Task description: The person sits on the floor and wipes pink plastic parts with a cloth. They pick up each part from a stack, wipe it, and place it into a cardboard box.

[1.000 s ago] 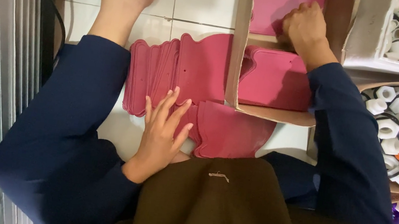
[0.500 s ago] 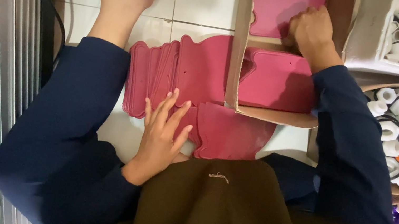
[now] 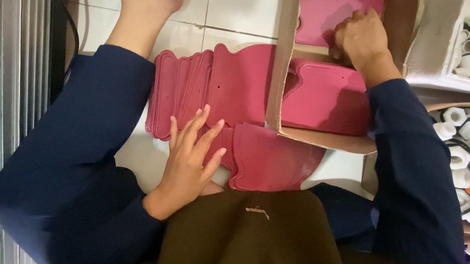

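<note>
White floor tiles point(image 3: 243, 1) carry a fanned row of pink rubber sheets point(image 3: 216, 94). These are pressed flat by the open left hand point(image 3: 190, 156). More pink sheets point(image 3: 328, 96) lie in a cardboard box point(image 3: 282, 51), where one is pinched by the right hand point(image 3: 360, 39). Sorting seems underway; box walls crowd the grip, and little free floor is left.

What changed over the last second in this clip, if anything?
The right hand shifted slightly further into the cardboard box, its fingers at the edge of the upper pink sheet. The left hand stays flat on the fanned pink sheets on the floor; nothing else moved.
</note>
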